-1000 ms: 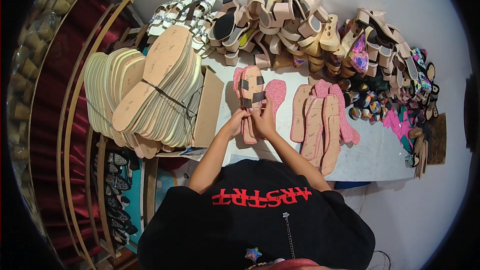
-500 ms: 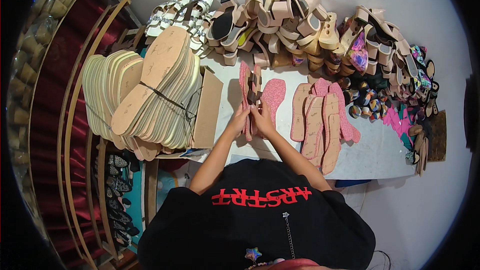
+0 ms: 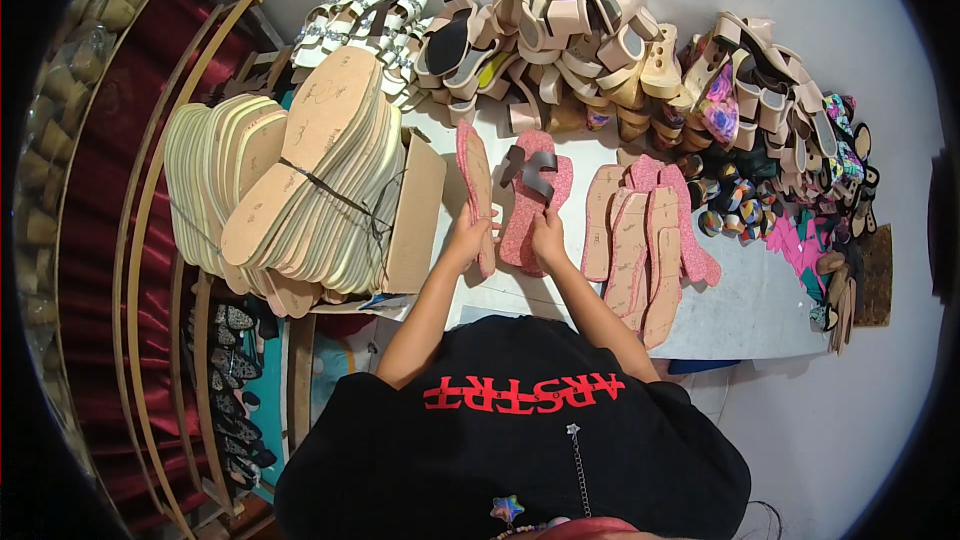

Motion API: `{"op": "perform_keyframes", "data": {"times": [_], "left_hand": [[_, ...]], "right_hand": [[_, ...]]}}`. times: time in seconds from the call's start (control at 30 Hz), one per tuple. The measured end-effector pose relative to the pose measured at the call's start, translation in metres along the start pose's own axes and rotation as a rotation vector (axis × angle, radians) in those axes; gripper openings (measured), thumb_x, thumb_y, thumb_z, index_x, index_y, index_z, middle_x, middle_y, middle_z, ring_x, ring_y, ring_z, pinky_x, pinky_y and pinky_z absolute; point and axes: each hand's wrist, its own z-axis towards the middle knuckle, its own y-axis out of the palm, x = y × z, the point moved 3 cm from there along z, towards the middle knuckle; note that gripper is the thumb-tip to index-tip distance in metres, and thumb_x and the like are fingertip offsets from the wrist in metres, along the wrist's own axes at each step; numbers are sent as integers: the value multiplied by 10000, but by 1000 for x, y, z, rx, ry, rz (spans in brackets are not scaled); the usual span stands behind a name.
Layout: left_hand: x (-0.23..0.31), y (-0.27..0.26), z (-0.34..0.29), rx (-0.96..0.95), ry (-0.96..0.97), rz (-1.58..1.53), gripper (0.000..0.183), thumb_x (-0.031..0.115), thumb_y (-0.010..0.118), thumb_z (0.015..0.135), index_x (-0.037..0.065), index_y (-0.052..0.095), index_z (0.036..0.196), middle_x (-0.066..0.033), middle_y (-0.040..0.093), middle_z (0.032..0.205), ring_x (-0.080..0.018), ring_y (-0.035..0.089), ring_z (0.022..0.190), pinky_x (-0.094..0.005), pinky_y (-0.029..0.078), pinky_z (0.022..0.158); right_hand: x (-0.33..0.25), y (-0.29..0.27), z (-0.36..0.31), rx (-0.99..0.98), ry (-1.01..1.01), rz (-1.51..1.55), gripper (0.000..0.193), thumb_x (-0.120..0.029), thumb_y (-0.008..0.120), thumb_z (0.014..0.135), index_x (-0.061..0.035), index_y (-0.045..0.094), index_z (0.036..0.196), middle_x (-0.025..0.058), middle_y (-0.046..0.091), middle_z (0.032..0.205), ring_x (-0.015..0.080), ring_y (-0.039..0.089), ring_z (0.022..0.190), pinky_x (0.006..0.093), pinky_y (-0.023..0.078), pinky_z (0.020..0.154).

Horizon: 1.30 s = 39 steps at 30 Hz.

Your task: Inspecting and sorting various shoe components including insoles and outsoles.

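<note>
One pink sandal [image 3: 524, 225] with dark straps [image 3: 541, 161] is pinched at its right edge by the right hand [image 3: 547, 240]; whether it is lifted or rests on the table [image 3: 750, 315] cannot be told. One pink sole [image 3: 475, 165], tilted on edge, is gripped near its lower part by the left hand [image 3: 467, 237], fingers closed around it. Both pieces are held side by side, apart. Step in hand: judged as handling of the two separated pieces; next move seems to call for firm edge grips, straps kept unsquashed. To the right, tan-faced soles [image 3: 628, 250] are laid overlapping. To the left, tan insoles [image 3: 330, 110] are stacked beside a cardboard box [image 3: 415, 220]. Beyond, heeled shoes [image 3: 625, 45] are heaped.
</note>
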Motion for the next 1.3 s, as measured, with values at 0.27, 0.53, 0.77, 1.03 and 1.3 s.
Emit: {"op": "perform_keyframes", "data": {"times": [0.27,0.53,0.77,1.03,1.3], "left_hand": [[-4,13,0,-99,-6,-125,334,184,419,897,50,339,1193,-118,527,1012,-187,566,784,-298,502,621],[-12,7,4,-83,9,-148,299,191,453,890,57,401,1151,-71,533,987,-110,534,750,-246,468,596],[-1,5,0,3,77,-67,376,156,464,875,41,369,1220,-71,496,1130,-145,506,985,-274,410,835],[3,4,-2,6,140,-62,395,168,460,878,42,350,1236,-80,486,1153,-152,483,1034,-274,383,878],[10,27,-9,47,163,-172,396,261,344,931,75,294,1278,-68,467,1120,-133,466,982,-264,378,868]], "right_hand": [[2,-1,1,-48,74,439,248,-197,428,870,17,500,973,55,518,762,129,487,682,256,413,626],[-23,9,-15,-696,419,969,264,-251,398,852,-12,475,935,55,509,786,152,484,554,263,438,578],[-20,8,-7,-439,96,384,213,-46,434,851,-2,473,1056,87,589,911,156,574,806,272,468,728],[-27,11,-9,-286,-33,276,200,-38,463,844,-19,484,1042,44,565,876,107,525,765,231,422,687],[-14,25,-14,-159,-369,-208,275,-89,426,866,5,447,1124,118,517,940,208,488,883,308,380,815]]}}
